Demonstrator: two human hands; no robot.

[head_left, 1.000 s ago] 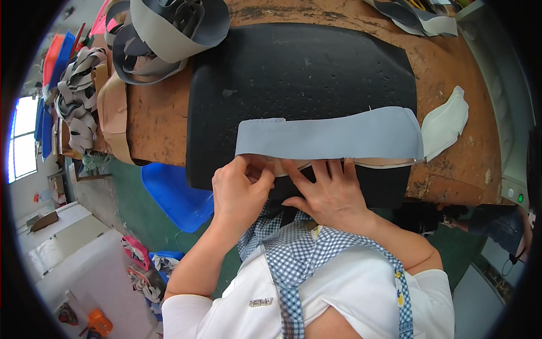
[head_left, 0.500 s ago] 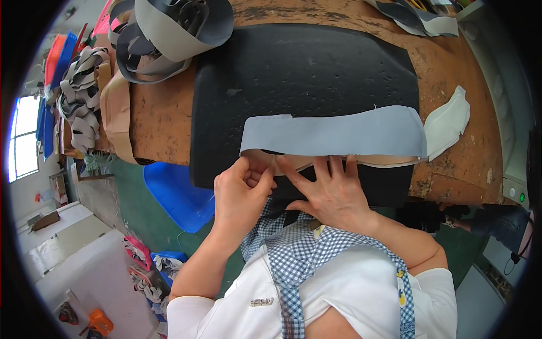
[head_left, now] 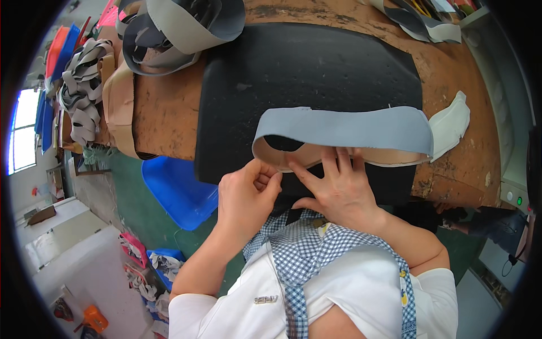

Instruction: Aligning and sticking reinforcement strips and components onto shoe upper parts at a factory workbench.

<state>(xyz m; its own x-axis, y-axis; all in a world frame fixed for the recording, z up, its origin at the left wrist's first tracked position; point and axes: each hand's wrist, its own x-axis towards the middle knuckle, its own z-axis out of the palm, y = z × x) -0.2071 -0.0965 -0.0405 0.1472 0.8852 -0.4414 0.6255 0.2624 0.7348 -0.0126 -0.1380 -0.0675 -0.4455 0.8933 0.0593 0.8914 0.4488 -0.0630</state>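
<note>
A grey-blue band (head_left: 344, 129) with a beige inner side stands on edge as a flattened loop on a black mat (head_left: 316, 68). My left hand (head_left: 245, 195) is closed, its fingers curled in a pinch at the near left edge of the band; the fingertips are partly hidden. Spread out, the fingers of my right hand (head_left: 341, 189) reach into the loop and press on its beige near wall. The thumb of that hand points left, apart from the band. To the right, a white shaped piece (head_left: 451, 125) lies against the band's end.
Wide grey strips (head_left: 186, 28) are coiled at the mat's far left corner. More strips (head_left: 82, 93) hang in a heap at the left. A blue plastic chair (head_left: 178, 192) stands below the wooden table (head_left: 166, 113). Other strips (head_left: 418, 25) lie at the far right.
The band's left end has opened into a rounder loop, showing more of its beige inside. My right fingers reach a little farther inside. The view has shifted slightly.
</note>
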